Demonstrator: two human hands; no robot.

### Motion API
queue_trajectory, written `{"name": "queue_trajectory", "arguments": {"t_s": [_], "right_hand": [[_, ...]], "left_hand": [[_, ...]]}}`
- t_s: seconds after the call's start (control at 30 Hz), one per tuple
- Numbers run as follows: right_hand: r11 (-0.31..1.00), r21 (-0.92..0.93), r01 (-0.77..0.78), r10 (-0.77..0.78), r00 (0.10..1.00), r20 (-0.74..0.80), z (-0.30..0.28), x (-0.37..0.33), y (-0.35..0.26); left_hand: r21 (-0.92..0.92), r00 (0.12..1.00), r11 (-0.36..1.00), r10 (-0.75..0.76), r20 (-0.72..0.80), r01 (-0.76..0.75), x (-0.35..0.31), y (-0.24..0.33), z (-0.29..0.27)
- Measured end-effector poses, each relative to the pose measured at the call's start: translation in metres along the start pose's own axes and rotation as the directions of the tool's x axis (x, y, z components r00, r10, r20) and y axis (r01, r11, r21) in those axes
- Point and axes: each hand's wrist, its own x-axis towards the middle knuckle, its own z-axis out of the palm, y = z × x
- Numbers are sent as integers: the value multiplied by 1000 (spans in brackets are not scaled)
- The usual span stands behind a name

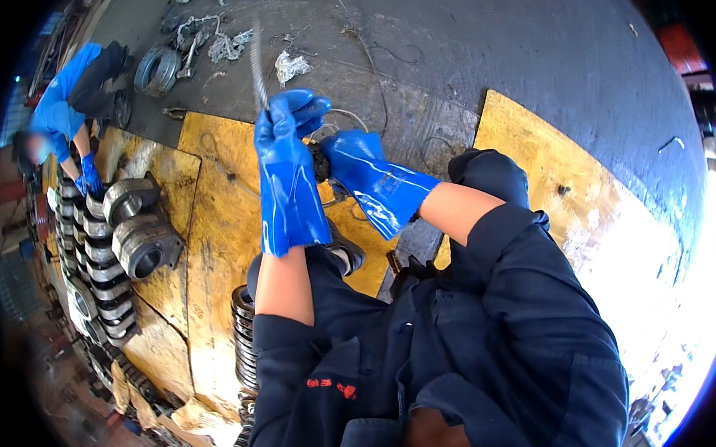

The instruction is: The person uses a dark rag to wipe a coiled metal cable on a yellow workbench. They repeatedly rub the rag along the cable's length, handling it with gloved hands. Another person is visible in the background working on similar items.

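we see a co-worker in a blue shirt [60,103] crouched at far left over a row of grey metal cylindrical castings [104,268]. two flanged castings [138,230] lie on yellow plywood sheets [215,209]. white rags [222,42] and a wire coil [157,69] sit on the dark concrete floor [501,46] beyond.

A metalworking shop floor: oil-stained concrete [541,56], rows of machined steel parts [109,252], coiled wire [157,69], greasy rags [289,65].
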Motion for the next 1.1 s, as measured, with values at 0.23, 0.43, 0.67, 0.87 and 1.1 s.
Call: {"name": "queue_trajectory", "arguments": {"t_s": [0.23, 0.43, 0.67, 0.87, 1.1], "right_hand": [[977, 34, 208, -210, 976, 54, 2, 21, 8], [985, -106, 134, -119, 984, 136, 38, 46, 56], [848, -530, 4, 152, 956, 251, 18, 61, 148], [780, -592, -203, 433, 858, 276, -13, 32, 188], [769, -571, -287, 439, 887, 145, -55, 22, 184]], "left_hand": [[-379, 999, 924, -39, 13, 41, 3, 24, -31], [-552, 970, 828, 40, 242, 103, 12, 43, -89], [-692, 906, 684, 108, 409, 231, 17, 64, -122], [-706, 880, 651, 120, 459, 280, 13, 62, -165], [-522, 887, 852, -266, -377, 33, 22, 60, -166]]}}
